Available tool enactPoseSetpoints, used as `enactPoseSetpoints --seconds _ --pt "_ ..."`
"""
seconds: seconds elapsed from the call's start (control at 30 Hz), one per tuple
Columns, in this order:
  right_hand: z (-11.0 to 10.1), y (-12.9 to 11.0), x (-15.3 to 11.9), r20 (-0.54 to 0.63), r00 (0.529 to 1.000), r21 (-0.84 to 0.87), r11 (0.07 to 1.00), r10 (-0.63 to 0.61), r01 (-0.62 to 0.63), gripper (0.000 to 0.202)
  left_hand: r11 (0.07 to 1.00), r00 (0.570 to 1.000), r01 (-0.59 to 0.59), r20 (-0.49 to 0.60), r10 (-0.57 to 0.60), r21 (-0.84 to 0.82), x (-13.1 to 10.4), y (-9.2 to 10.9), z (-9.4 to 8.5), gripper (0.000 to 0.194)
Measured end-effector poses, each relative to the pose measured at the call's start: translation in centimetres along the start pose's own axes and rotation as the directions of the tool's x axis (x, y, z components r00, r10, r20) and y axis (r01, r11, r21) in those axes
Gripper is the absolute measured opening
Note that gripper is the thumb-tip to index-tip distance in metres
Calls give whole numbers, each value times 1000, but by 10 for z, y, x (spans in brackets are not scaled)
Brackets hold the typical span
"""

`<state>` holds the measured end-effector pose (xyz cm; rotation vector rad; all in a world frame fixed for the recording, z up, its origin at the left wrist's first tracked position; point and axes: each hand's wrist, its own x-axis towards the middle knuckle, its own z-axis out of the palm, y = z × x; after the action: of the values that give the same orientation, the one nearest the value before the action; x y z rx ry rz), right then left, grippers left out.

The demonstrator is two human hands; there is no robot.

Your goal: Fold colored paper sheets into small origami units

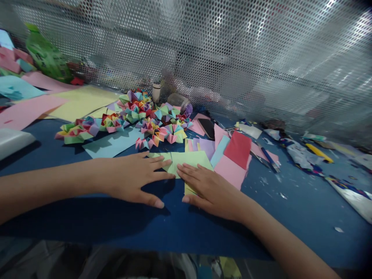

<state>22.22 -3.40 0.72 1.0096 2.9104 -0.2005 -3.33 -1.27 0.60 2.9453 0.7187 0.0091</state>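
Note:
A pale green sheet of paper lies on the blue table between my hands, with a crease or edge line near its left part. My left hand rests on the left end of the sheet, fingers spread and thumb apart. Flat over its lower middle lies my right hand, fingers stretched out. Beneath the right hand a yellow piece of paper shows. Just right of the sheet are a red paper, a pink paper and a light blue strip.
Folded multicoloured paper flowers are heaped behind my hands. A dark phone, a blue pen and a yellow cutter-like tool lie to the right. A green bottle stands back left, before a perforated metal panel.

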Motion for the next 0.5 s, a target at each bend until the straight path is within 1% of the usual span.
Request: enactPoseSetpoints --seconds 0.1,0.2,0.27,0.37,0.43,0.5 --pt "5 4 4 -70 997 -28 999 -25 23 49 999 998 -3 -61 6 39 10 -4 -3 49" --pt "12 9 7 -176 983 -19 998 -58 55 40 997 993 6 -119 3 78 20 -8 -3 35" --pt "16 11 8 -233 970 -10 997 -72 72 37 996 985 -6 -169 22 91 24 -9 0 30" --pt "20 12 8 -285 955 -18 996 -87 86 34 993 969 -34 -238 60 112 26 -7 6 29" --pt "21 11 8 -336 939 -32 997 -71 64 32 990 956 -49 -282 85 132 26 -4 10 27" --pt "21 7 9 -411 910 -41 998 -52 38 29 989 940 -57 -326 100 138 25 -2 13 25"
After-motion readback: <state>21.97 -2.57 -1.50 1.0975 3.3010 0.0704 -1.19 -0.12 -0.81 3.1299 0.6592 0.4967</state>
